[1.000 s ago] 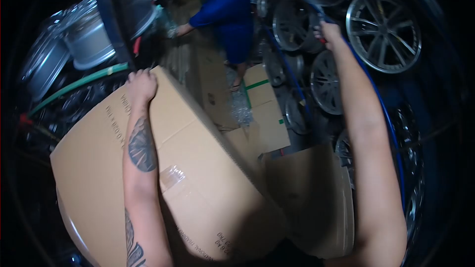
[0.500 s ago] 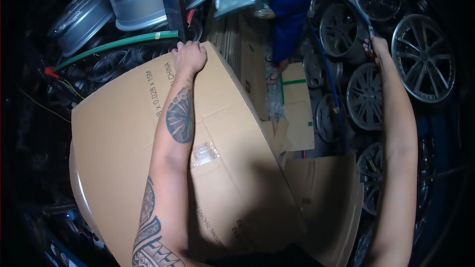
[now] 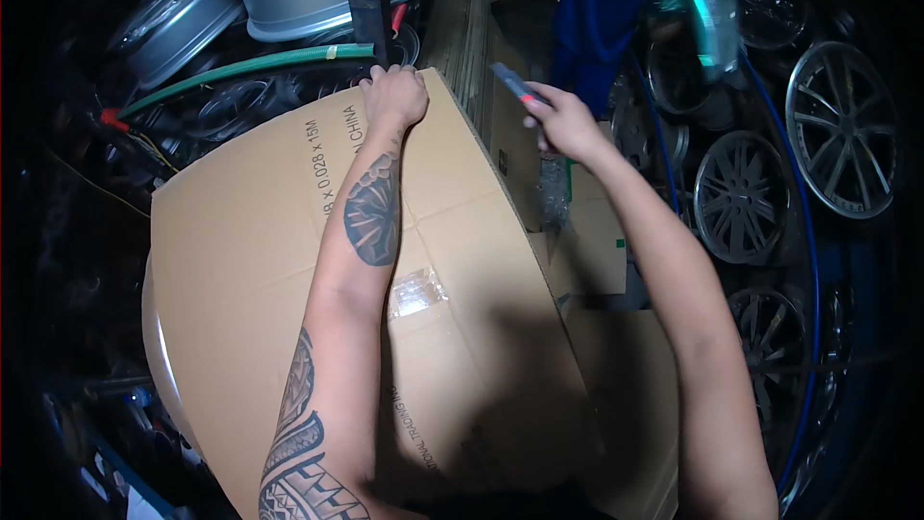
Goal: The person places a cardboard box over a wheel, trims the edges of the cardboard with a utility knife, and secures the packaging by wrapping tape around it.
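Steadying the printed cardboard [image 3: 250, 231], the left hand [image 3: 397, 96] curls over its far edge beside the corner; the right hand [image 3: 568, 125] grips a utility knife [image 3: 512, 82] beyond the right edge, seemingly keeping it clear of those fingers.

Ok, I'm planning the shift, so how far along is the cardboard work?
Apparently done: clear tape is on the cardboard, and the left hand grips its top edge. In hand: what looks like a cutter, held off the cardboard in the right hand. Probably left: any cutting, since no clear cut shows on the visible face.
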`<state>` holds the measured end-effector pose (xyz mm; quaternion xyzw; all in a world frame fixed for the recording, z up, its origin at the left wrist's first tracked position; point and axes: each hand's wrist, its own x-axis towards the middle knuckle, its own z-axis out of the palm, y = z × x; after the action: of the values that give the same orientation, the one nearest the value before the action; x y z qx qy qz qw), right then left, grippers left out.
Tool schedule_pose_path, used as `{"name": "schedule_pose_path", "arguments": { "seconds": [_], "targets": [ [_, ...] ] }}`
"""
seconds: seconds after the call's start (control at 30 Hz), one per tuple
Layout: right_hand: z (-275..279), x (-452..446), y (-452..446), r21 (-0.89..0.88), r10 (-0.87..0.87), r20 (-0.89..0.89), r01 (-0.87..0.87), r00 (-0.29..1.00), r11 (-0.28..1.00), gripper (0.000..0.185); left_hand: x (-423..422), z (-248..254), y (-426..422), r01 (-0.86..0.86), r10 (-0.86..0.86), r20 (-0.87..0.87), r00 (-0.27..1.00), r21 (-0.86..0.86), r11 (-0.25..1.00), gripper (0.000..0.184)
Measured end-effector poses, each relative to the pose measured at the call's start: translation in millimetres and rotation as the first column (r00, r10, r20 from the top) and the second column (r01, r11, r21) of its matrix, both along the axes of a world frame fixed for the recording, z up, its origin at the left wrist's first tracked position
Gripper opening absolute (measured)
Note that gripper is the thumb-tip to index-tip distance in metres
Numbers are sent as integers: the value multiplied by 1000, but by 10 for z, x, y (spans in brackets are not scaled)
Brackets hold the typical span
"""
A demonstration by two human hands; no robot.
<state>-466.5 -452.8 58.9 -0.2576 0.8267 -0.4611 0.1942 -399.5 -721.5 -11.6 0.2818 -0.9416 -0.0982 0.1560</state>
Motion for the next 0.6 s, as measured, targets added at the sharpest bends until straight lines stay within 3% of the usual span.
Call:
{"name": "schedule_pose_path", "arguments": {
  "seconds": [0.13, 0.33, 0.37, 0.43, 0.6],
  "targets": [
    [-194, 42, -655, 0, -10, -23, 10, 1000, 1000, 43, 29, 54, 28, 2, -2, 10, 1000, 14, 1000, 43],
    [-233, -194, -1077, 220, 52, -94, -30, 994, 975, 41, 36, 28, 30, 12, -11, -55, 998, 24, 1000, 41],
    [-324, -282, -1158, 253, 54, -205, 0, 977, 968, 40, 31, 18, 39, 15, -13, -59, 998, 27, 1000, 41],
    [-295, -369, -1264, 305, 99, -259, -16, 961, 952, 40, 28, 18, 20, 12, -10, -66, 998, 25, 1000, 41],
    [-128, -539, -1519, 445, 175, -236, -54, 956, 894, 39, 29, 8, 1, 21, -15, -99, 995, 50, 999, 38]
  ]
}}
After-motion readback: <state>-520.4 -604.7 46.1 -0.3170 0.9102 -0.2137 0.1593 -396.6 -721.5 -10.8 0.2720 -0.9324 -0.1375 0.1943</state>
